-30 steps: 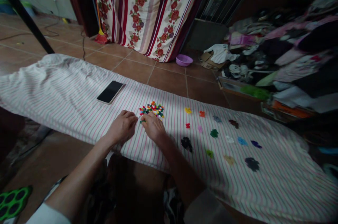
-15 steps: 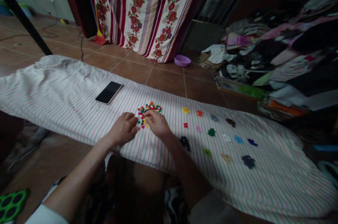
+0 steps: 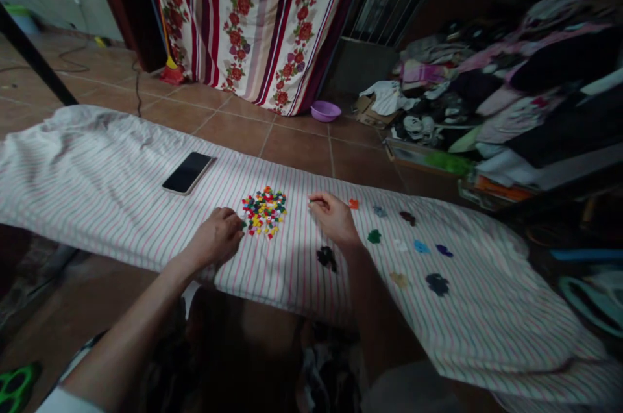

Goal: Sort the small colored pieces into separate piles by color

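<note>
My right hand [image 3: 333, 215] is pinched just right of a mixed pile of small coloured pieces [image 3: 265, 213]. A tiny dark piece [image 3: 311, 200] seems to show at its fingertips; its exact colour is unclear. My left hand [image 3: 219, 234] rests on the striped cloth at the pile's left edge, fingers loosely bent and nothing visible in them. Sorted by colour, small heaps lie to the right: black [image 3: 326, 258], orange [image 3: 354, 204], dark green [image 3: 374, 236], light blue [image 3: 421, 246], beige [image 3: 399, 279] and several others. My right hand and forearm hide some heaps.
A phone [image 3: 188, 173] lies left of the pile on the striped cloth [image 3: 121, 192]. Beyond the cloth's far edge are a purple basin [image 3: 326, 111], a floral curtain [image 3: 263, 23] and a broom [image 3: 172, 72]. Clothes [image 3: 487, 75] are heaped at the right.
My right hand has moved right, from over the mixed pile to beside it, still pinched. My left hand stays at the pile's left edge. The whole view has shifted slightly.
</note>
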`<move>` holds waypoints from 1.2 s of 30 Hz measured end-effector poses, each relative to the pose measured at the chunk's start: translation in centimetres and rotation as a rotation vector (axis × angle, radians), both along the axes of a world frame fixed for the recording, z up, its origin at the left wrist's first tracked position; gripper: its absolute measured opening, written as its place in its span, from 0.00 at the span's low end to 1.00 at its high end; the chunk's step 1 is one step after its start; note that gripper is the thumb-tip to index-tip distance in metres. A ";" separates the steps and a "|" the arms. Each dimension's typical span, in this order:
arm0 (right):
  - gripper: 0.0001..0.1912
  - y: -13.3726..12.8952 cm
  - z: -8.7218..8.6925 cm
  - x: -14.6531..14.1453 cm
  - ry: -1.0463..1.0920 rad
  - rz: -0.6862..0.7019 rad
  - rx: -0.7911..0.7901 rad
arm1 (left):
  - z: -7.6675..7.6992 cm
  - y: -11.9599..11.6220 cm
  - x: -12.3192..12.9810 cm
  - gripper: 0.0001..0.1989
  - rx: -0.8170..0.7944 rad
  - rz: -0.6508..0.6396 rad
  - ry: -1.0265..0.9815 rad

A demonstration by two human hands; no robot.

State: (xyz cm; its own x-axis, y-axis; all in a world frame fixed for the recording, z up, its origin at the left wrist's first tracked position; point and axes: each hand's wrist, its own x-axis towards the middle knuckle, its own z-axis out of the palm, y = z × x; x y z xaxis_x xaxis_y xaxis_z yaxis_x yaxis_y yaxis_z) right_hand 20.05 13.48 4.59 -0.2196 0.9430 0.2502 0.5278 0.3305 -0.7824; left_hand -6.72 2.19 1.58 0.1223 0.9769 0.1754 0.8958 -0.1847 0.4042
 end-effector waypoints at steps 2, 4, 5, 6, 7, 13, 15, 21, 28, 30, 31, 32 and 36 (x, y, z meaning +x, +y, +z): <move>0.10 0.4 0.6 2.5 -0.080 -0.092 0.068 | 0.2 0.1 0.1 0.09 -0.022 0.003 0.002; 0.11 0.7 1.1 5.3 -0.157 -0.197 0.122 | 0.4 0.2 0.3 0.10 -0.047 -0.022 0.014; 0.11 0.7 1.3 6.7 -0.190 -0.248 0.135 | 0.5 0.3 0.5 0.10 -0.057 -0.036 0.023; 0.11 0.7 1.4 8.1 -0.221 -0.294 0.137 | 0.6 0.4 0.7 0.11 -0.063 -0.045 0.034; 0.11 0.6 1.4 9.5 -0.253 -0.334 0.130 | 0.7 0.5 0.9 0.11 -0.067 -0.049 0.046; 0.11 -0.1 0.2 15.7 -0.422 -0.489 -0.012 | 0.8 1.0 1.5 0.13 -0.081 -0.052 0.123; 0.12 -0.3 -0.2 16.6 -0.452 -0.497 -0.063 | 0.8 1.0 1.5 0.14 -0.087 -0.042 0.134; 0.11 -0.8 -1.0 16.7 -0.491 -0.436 -0.190 | 0.6 1.2 1.6 0.13 -0.071 -0.032 0.156; 0.16 -0.6 -1.8 16.5 -0.561 -0.406 -0.263 | 0.3 1.3 1.2 0.14 -0.057 -0.058 0.129; 0.17 -0.4 -2.0 16.6 -0.548 -0.394 -0.281 | 0.3 1.2 1.0 0.14 -0.066 -0.070 0.128; 0.17 -0.3 -2.1 16.6 -0.540 -0.390 -0.290 | 0.2 1.2 0.9 0.15 -0.070 -0.075 0.122; 0.17 -0.3 -2.1 16.6 -0.533 -0.383 -0.297 | 0.2 1.1 0.8 0.15 -0.072 -0.080 0.112; 0.16 -0.4 -1.8 16.8 -0.564 -0.364 -0.274 | -0.2 1.1 0.4 0.16 -0.055 -0.090 0.064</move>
